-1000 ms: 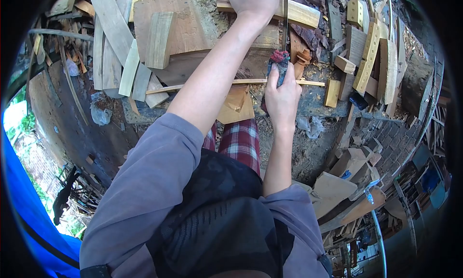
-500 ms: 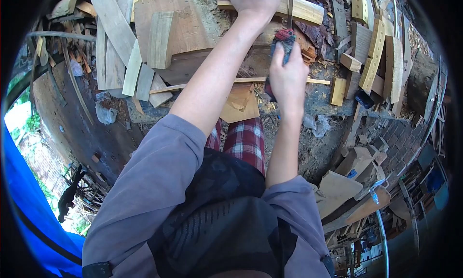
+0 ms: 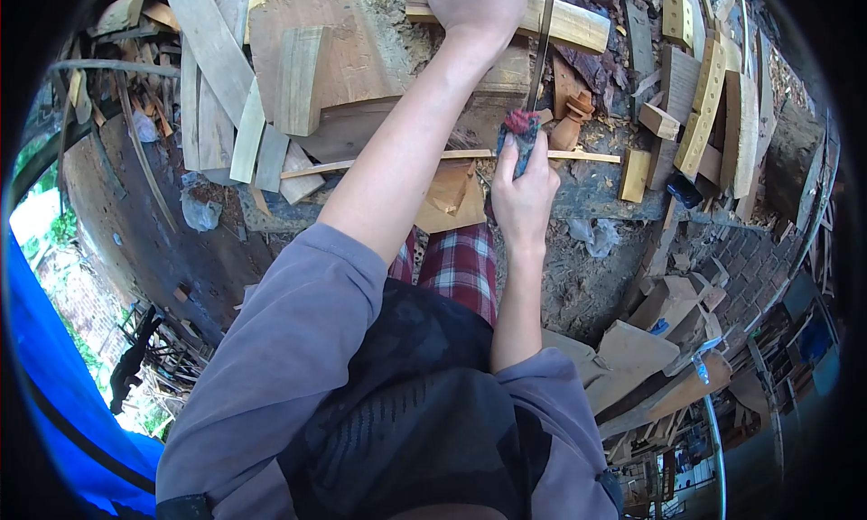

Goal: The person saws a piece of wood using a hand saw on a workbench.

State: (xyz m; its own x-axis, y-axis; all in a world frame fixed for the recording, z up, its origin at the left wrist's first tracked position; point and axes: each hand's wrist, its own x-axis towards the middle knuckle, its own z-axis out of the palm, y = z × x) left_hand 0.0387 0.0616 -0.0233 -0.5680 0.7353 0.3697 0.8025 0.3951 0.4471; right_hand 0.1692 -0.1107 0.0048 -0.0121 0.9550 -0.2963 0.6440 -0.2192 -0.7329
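Note:
My left hand (image 3: 474, 4) lies over a curved piece of wood (image 3: 573, 25) at the top edge of the view; its fingers are out of frame. In my right hand (image 3: 522, 190) is the handle, wrapped in red and blue-grey cloth (image 3: 518, 136), of a long, narrow metal tool (image 3: 543, 51). Its dark shaft runs up past the right side of the left hand, and its far end is cut off. A thin wooden strip (image 3: 582, 157) passes behind the right hand and left forearm. Right of the handle stands a small turned-looking brown wooden piece (image 3: 569, 127).
Flat boards (image 3: 212, 46) and a broad plank (image 3: 352, 23) lie at the left. Drilled curved wood pieces (image 3: 703, 114) and a short block (image 3: 634, 173) are at the right. Below them are a plastic bag (image 3: 596, 237) and stacked offcuts (image 3: 637, 348). A blue sheet (image 3: 54, 403) hangs lower left.
My right hand has pulled back toward my body and slightly left, drawing the tool with it; the shaft now leans more. The small brown wooden piece is more exposed. My left hand stays put.

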